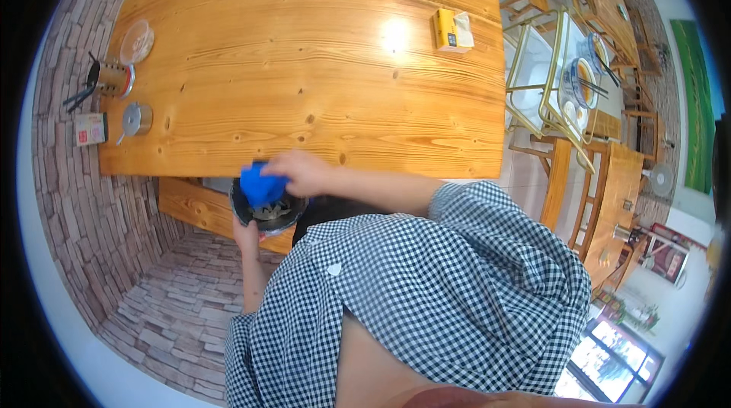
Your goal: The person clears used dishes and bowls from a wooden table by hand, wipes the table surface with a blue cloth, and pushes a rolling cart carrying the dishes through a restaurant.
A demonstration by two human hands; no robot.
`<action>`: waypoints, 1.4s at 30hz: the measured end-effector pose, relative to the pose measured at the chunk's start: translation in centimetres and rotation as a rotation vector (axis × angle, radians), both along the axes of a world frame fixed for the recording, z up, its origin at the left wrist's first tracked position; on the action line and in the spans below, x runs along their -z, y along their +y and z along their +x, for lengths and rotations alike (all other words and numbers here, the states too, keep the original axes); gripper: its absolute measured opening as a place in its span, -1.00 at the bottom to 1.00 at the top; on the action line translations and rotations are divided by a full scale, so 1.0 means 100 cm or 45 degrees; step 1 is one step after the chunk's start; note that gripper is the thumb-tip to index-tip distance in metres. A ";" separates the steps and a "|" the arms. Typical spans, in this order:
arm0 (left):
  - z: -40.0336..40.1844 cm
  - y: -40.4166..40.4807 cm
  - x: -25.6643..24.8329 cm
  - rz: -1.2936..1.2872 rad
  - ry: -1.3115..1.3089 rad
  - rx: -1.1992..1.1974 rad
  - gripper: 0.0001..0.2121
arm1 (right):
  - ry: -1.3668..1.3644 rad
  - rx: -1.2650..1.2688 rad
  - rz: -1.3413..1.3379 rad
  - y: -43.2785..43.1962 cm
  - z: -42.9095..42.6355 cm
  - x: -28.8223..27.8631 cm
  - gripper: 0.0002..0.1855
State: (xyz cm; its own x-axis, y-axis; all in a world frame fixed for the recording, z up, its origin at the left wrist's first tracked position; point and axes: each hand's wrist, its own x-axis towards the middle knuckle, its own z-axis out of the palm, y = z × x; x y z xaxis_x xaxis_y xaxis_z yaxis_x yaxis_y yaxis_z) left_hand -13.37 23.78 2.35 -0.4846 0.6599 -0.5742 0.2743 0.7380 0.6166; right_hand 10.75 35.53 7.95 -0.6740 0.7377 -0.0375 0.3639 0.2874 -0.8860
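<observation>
My left hand (246, 235) grips the rim of a dark round bin (235, 206), held just below the near edge of the wooden table (257, 122). Crumpled pale scraps (271, 211) lie inside it. My right hand (302, 172) is shut on a bright blue cloth (261, 184), over the bin's mouth and close to the table's edge. The cloth hides part of the bin's inside, and the hand is slightly blurred.
A yellow tissue box (445, 31), a clear plastic bowl (137, 42), a perforated metal chopstick holder (114, 79) and a lidded metal pot (137, 118) stand on the table. A wooden bench (194, 205) is below. At right, a gold-framed cart (551, 82) carries bowls (582, 83) with chopsticks.
</observation>
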 end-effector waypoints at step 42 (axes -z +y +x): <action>0.024 -0.032 0.015 -0.044 0.065 -0.467 -0.57 | -0.397 0.831 0.478 0.092 0.182 0.026 -0.57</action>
